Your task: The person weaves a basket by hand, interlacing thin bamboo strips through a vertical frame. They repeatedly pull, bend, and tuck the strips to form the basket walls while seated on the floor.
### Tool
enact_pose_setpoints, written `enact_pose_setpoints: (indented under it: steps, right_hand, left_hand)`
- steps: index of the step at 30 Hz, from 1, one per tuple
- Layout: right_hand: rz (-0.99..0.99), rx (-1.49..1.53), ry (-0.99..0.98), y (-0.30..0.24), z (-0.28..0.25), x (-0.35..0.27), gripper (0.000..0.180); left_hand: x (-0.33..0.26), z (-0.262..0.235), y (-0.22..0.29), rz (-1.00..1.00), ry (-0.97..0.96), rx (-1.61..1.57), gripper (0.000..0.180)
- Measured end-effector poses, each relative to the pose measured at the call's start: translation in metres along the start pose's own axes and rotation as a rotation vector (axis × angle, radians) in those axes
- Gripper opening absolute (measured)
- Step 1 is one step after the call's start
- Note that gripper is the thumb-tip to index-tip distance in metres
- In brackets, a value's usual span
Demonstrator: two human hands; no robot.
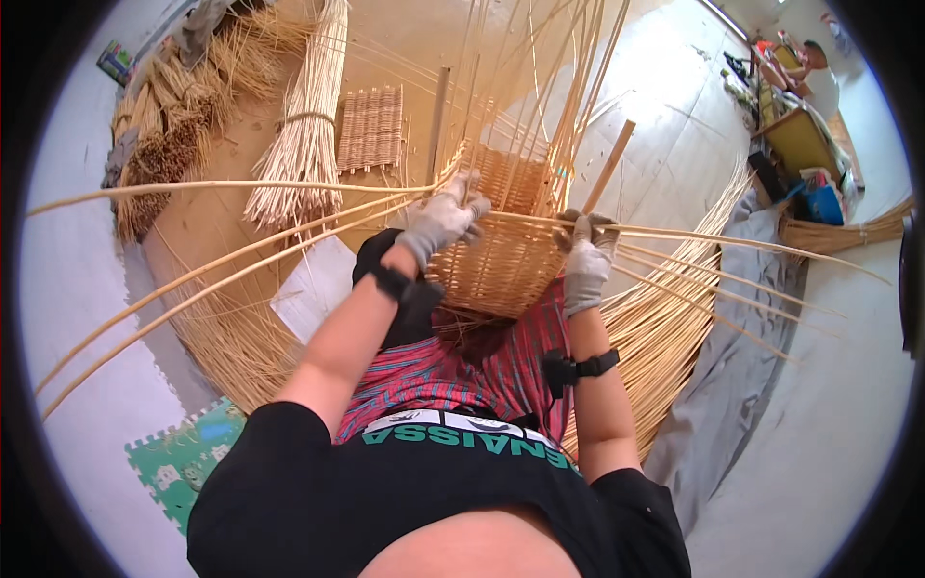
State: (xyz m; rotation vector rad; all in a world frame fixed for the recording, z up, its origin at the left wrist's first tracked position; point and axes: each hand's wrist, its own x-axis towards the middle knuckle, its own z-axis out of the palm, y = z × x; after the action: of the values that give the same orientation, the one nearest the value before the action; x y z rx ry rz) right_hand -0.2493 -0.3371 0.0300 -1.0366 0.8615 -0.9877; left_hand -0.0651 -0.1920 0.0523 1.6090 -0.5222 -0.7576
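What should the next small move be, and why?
Perhaps the right hand should bend the upper right rod around the basket's right edge: the rod's long end sticks out past that edge, beside this hand, while the left hand is at the opposite edge.

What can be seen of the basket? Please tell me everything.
The basket is tan, woven, wicker-like and unfinished. Tall stakes rise from its upper edge, and long rods reach left and right from its near rim. Its open mouth shows part of the inside; its underside is hidden. It is before the lap, seemingly tilted away, with the gloved left hand and right hand touching the near rim's ends.
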Motion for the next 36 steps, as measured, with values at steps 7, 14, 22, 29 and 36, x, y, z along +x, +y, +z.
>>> enact_pose_setpoints:
  steps: [7, 14, 22, 29, 36]
  right_hand:
    - [-0.815, -0.853, -0.304, -0.053, 0.139, 0.082, 0.063]
    - [-0.755, -0.136, -0.221, -0.006, -0.007, 0.039, 0.042]
    - [-0.434, -0.239, 0.044, -0.014, -0.013, -0.022, 0.015]
    - [-0.272, -0.043, 0.088, -0.052, -0.098, 0.020, 0.027]
    - [-0.140, -0.301, -0.031, -0.078, -0.076, 0.026, 0.027]
  left_hand:
    - [0.015, 0.024, -0.034, -0.157, -0.073, -0.045, 0.043]
    - [0.018, 0.017, -0.033, -0.088, -0.074, 0.029, 0.029]
    - [0.021, 0.036, -0.004, -0.253, 0.125, 0.030, 0.043]
    - [0.025, 0.048, -0.027, 0.220, 0.397, -0.188, 0.033]
    - [0.023, 0.098, -0.002, -0.229, -0.440, 0.192, 0.033]
